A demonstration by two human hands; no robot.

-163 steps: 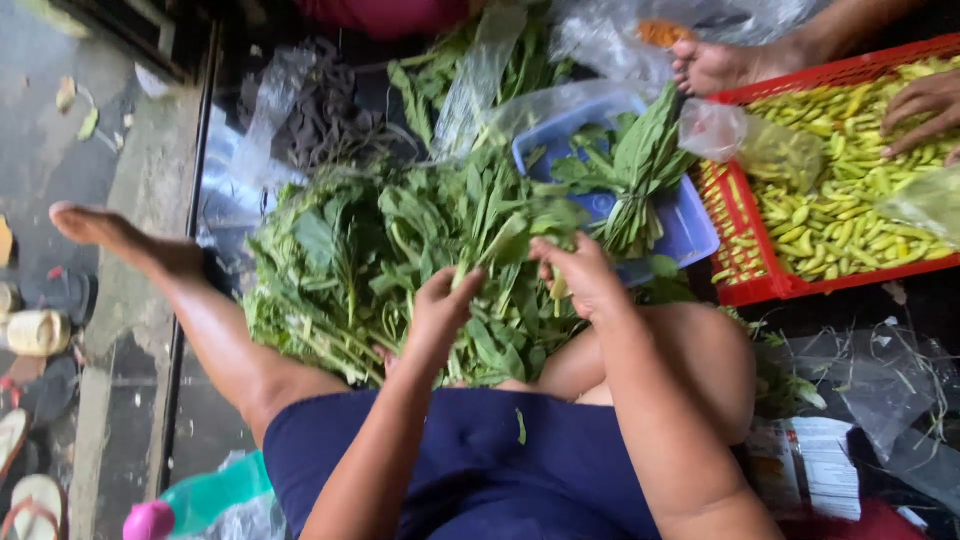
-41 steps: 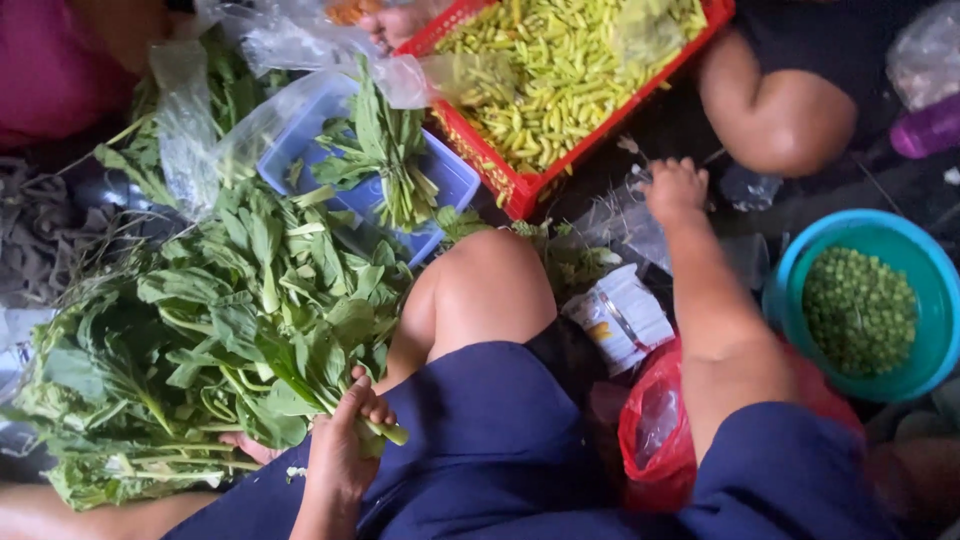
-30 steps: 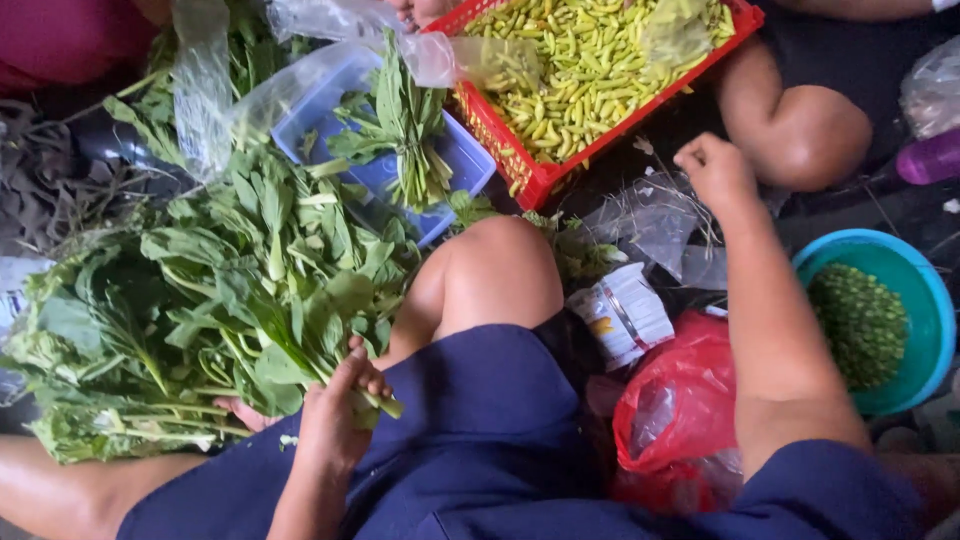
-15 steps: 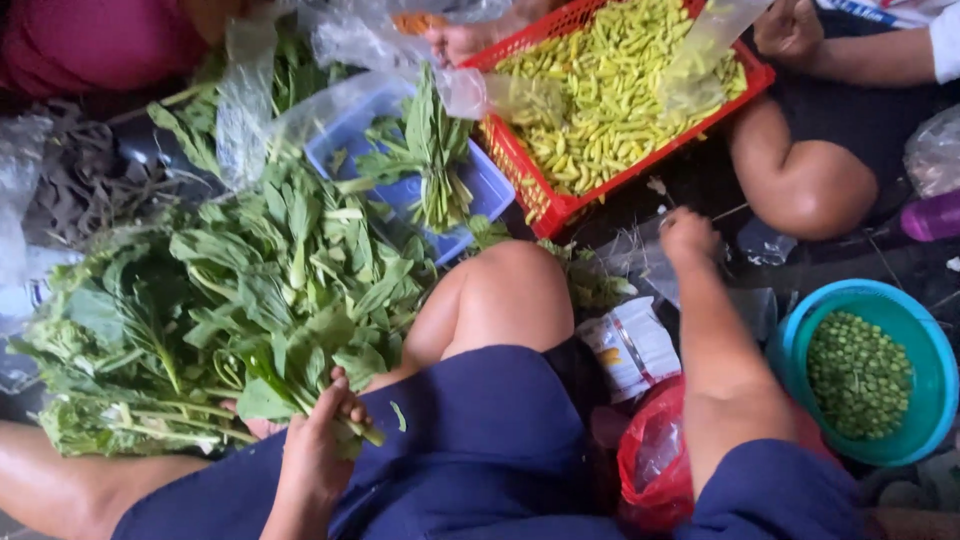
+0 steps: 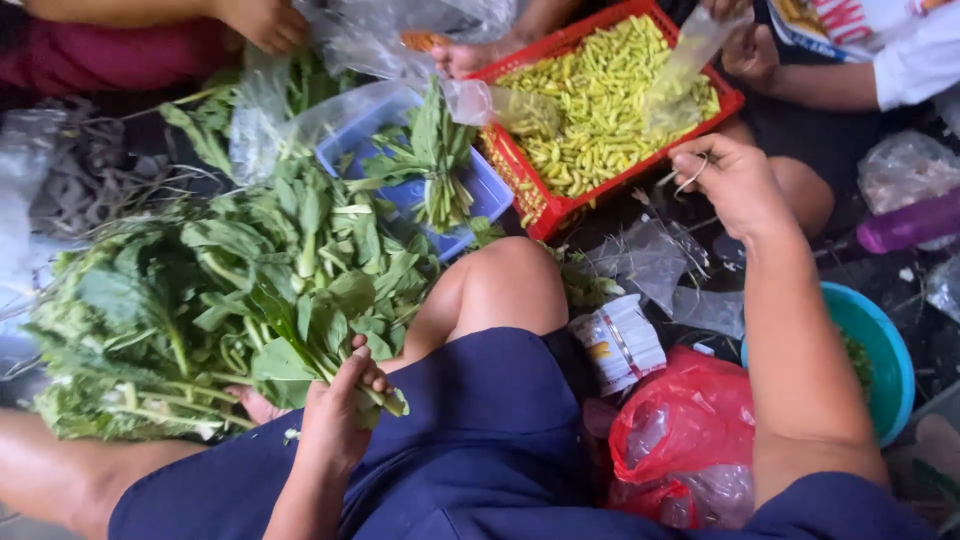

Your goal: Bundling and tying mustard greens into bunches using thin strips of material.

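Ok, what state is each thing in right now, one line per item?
left hand: closed around a bunch of leafy stems
right hand: raised, pinching a thin band
pile of greens: loose, spread on the ground
blue tray: holds one tied bundle
red basket: full of yellow-green chillies
red bag: crumpled
teal bowl: holds something green, mostly hidden

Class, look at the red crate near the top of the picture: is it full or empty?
Full. The red crate is heaped nearly to its rim with small yellow-green chillies, which hide its floor; clear plastic bags lie over parts of the heap.
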